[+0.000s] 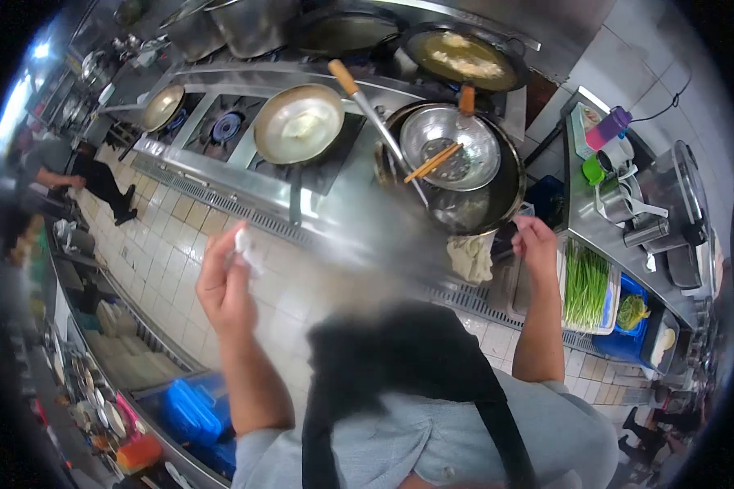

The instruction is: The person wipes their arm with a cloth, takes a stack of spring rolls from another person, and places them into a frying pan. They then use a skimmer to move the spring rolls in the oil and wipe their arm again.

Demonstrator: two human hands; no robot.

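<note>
My left hand [227, 277] is raised over the floor in front of the stove, its fingers pinched on a small crumpled white piece [245, 243], perhaps paper or cloth. My right hand [535, 241] is closed with bent fingertips close to the rim of a large dark wok [506, 196]; whether anything is in it is too small to tell. Across that wok rests a metal strainer [473, 134] with wooden chopsticks [435, 161] in it. A long wooden-handled ladle [383, 130] leans into the wok. Below the rim hangs a beige cloth [470, 259].
On the stove stand a light-coloured pan [299, 124], a smaller pan [164, 107] and a wok of frying food in oil [465, 61]. To the right is a tray of green stalks [585, 285] beside a steel counter [583, 196]. A person [98, 179] is at far left.
</note>
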